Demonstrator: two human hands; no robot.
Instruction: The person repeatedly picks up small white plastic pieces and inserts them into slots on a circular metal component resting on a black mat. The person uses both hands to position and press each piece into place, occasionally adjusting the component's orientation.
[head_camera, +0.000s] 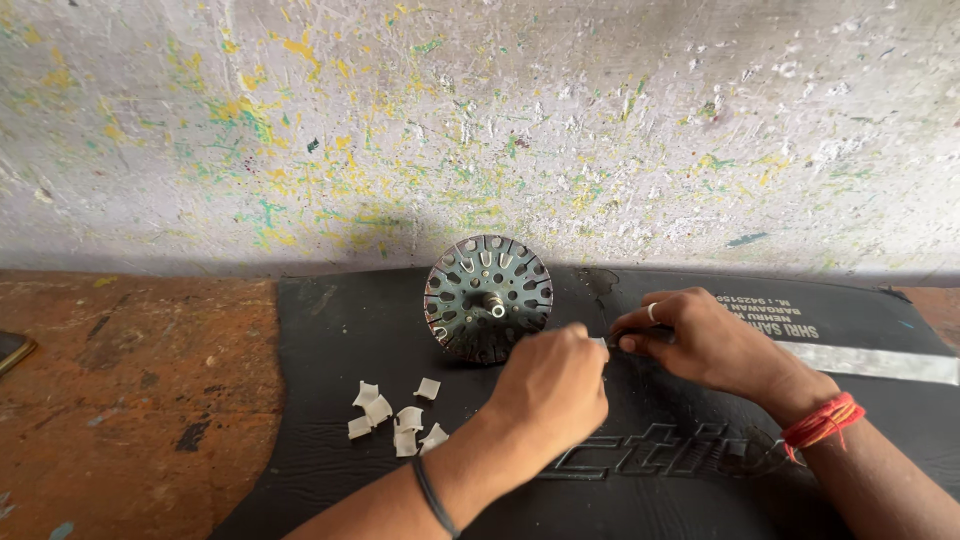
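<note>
At the far left edge a dark flat object (12, 350) pokes into view on the worn brown surface (130, 400), which lies open up to the left border of the black mat (330, 330). On the mat, a loose cluster of small white curved paper pieces (398, 418) sits just left of the left hand (548, 388), apart from it. Behind them, at the mat's back edge against the paint-flecked wall (480, 120), a round slotted metal stator core (488, 298) stands upright on its rim, shaft end facing the camera. The left hand is curled shut, pinching a small white piece (598, 343) at its fingertips, just right of the core. The right hand (705, 340), ring and red thread band on the wrist, closes on a thin dark tool (640, 335) whose tip meets that piece. Right of it a pale strip (880, 362) crosses the mat.
</note>
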